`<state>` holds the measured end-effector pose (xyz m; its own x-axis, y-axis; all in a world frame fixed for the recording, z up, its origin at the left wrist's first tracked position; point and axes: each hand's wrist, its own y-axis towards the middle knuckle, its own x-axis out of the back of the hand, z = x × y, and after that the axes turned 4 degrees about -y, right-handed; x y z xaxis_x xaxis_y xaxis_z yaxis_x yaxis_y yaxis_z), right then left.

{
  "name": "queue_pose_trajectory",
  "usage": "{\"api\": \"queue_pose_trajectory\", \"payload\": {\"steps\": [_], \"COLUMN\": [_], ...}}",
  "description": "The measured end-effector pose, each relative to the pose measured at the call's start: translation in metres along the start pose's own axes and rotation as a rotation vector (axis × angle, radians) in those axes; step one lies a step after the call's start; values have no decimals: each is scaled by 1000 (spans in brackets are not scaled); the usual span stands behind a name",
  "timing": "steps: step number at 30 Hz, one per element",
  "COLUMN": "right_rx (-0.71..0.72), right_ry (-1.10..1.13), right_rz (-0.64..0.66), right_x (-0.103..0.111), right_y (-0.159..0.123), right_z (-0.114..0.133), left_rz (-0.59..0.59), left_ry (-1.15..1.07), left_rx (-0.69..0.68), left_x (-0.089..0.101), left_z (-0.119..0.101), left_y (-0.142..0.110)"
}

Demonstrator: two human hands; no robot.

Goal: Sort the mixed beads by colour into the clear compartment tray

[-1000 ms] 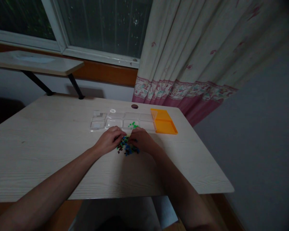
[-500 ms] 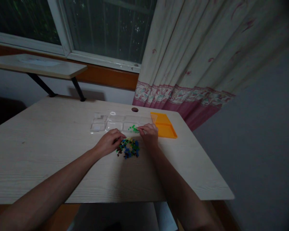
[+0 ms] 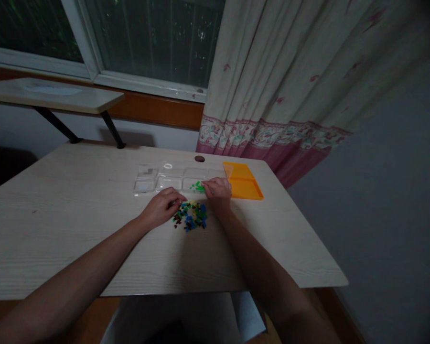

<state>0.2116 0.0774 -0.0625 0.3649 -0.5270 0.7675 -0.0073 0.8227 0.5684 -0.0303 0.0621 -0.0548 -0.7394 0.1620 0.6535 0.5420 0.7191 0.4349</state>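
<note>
A heap of tiny plastic pieces (image 3: 190, 217) in blue, green, brown, black and yellow lies on the table. At the heap's left edge, my left hand (image 3: 160, 206) rests with its fingers curled together; anything between them is too small to make out. Behind the heap stands a clear plastic tray (image 3: 158, 176) divided into compartments. Small green pieces (image 3: 196, 186) lie in one of its front compartments. My right hand (image 3: 218, 193) is over that compartment's right side, thumb and fingers pinched close to the green pieces. What the pinch holds, if anything, cannot be seen.
An orange tray (image 3: 246, 188) with a dividing ridge sits right of the clear tray, which partly overlaps it. A round dark cable hole (image 3: 199, 158) lies near the table's back edge. At back left, a raised shelf (image 3: 53, 95) stands on black legs. A curtain (image 3: 272, 124) hangs behind.
The camera has shifted slightly, so the table things appear a little higher. My right hand's fingers have moved a little at the green pieces; my left hand stays by the heap.
</note>
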Motion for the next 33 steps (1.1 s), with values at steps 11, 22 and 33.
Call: {"api": "queue_pose_trajectory", "payload": {"steps": [11, 22, 33], "right_rx": [-39, -47, -48], "right_ry": [109, 143, 172], "right_rz": [-54, -57, -70], "right_x": [-2, -1, 3], "right_y": [3, 2, 2], "right_z": [-1, 0, 4], "left_rz": [61, 156, 162], "left_ry": [-16, 84, 146], "left_rx": [-27, -64, -49], "left_x": [3, 4, 5], "left_z": [-2, -10, -13], "left_y": [-2, -2, -2]}}
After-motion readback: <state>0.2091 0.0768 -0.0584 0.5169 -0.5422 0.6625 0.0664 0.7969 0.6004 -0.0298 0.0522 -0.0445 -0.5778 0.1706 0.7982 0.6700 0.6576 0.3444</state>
